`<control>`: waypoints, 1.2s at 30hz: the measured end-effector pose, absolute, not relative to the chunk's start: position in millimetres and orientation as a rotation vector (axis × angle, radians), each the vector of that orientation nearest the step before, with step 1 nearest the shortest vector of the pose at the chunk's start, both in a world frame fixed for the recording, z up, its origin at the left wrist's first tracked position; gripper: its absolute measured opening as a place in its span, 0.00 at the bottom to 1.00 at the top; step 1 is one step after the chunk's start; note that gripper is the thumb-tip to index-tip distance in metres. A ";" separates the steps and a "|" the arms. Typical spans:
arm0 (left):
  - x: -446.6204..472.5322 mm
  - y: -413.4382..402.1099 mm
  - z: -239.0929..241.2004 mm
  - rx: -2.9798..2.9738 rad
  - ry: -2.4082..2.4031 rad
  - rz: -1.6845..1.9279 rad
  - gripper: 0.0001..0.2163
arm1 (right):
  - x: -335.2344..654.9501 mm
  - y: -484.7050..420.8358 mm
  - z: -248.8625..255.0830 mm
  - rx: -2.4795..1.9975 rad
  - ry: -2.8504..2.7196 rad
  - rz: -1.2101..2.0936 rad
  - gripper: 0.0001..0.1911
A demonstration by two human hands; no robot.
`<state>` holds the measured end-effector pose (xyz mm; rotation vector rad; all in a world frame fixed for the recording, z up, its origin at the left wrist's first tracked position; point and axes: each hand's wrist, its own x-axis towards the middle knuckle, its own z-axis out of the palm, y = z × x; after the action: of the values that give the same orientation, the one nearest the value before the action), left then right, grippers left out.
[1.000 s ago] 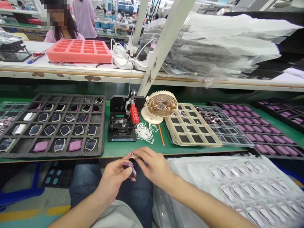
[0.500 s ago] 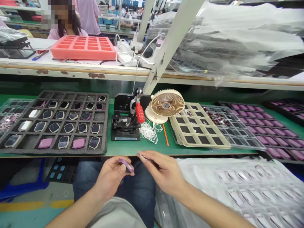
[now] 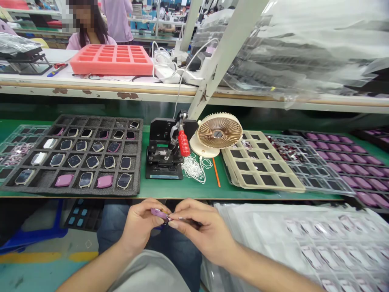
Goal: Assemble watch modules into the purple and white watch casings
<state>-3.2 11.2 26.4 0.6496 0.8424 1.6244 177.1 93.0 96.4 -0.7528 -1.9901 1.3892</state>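
Above my lap, just off the bench's front edge, my left hand (image 3: 141, 223) pinches a purple watch case (image 3: 158, 213) between thumb and fingers. My right hand (image 3: 202, 227) is closed beside it, its thumb and fingertips meeting the near end of the case. What the right fingers hold is too small and hidden to make out. Behind my hands stands a black toggle-clamp press (image 3: 165, 154) with a red handle (image 3: 183, 142). To the left, a dark foam tray (image 3: 39, 182) holds several watches, some with purple cases (image 3: 64, 180).
A small fan (image 3: 217, 133), tangled white cord (image 3: 193, 168) and orange stick (image 3: 216, 172) lie right of the press. Beige trays (image 3: 264, 162), a clear tray (image 3: 322, 172) and purple parts (image 3: 361, 170) follow. Wrapped parts (image 3: 322, 239) lie at my right. A person (image 3: 91, 28) sits beyond the shelf.
My right hand has moved left and in to the purple watch case, closing the gap between my hands. The case has turned flatter in my left hand. The view has shifted slightly.
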 end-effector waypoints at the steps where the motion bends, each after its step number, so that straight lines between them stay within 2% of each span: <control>1: -5.1 10.9 24.7 0.692 0.855 1.626 0.09 | 177.2 94.3 97.8 -0.780 -1.998 1.405 0.05; 7: -10.7 13.2 20.5 0.992 0.904 1.673 0.15 | 174.8 102.0 102.6 -0.921 -1.990 1.625 0.11; 13: -9.5 19.4 24.0 1.183 0.968 1.722 0.08 | 172.2 110.1 99.3 -1.025 -1.785 2.059 0.26; 18: -10.6 21.0 22.0 1.285 0.986 1.699 0.07 | 167.4 108.2 95.7 -0.684 -1.515 2.430 0.23; 21: -10.6 19.0 20.0 1.275 0.960 1.669 0.06 | 168.5 104.2 89.6 -0.736 -1.362 2.493 0.25; 23: -7.0 15.4 18.0 1.181 0.938 1.613 0.07 | 172.9 101.8 85.7 -0.800 -1.341 2.436 0.26; 25: 1.9 10.9 16.1 1.005 0.975 1.521 0.11 | 180.7 99.4 82.8 -0.855 -1.393 2.273 0.27; 28: 24.2 6.0 16.5 0.751 1.013 1.379 0.28 | 197.2 91.6 78.6 -1.038 -1.574 1.754 0.23; 30: 41.9 6.1 19.7 0.646 1.021 1.278 0.34 | 208.4 81.4 75.8 -1.189 -1.745 1.359 0.19; 32: 58.1 9.8 23.6 0.565 1.070 1.175 0.34 | 219.2 69.8 74.1 -1.250 -1.935 1.072 0.16; 36: 73.0 23.1 27.1 0.405 1.070 1.096 0.28 | 258.9 64.5 78.8 -1.218 -2.222 0.852 0.19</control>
<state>73.0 23.1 27.1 0.4049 1.0696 1.0964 258.9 64.5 78.8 -1.2180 -2.2225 0.8519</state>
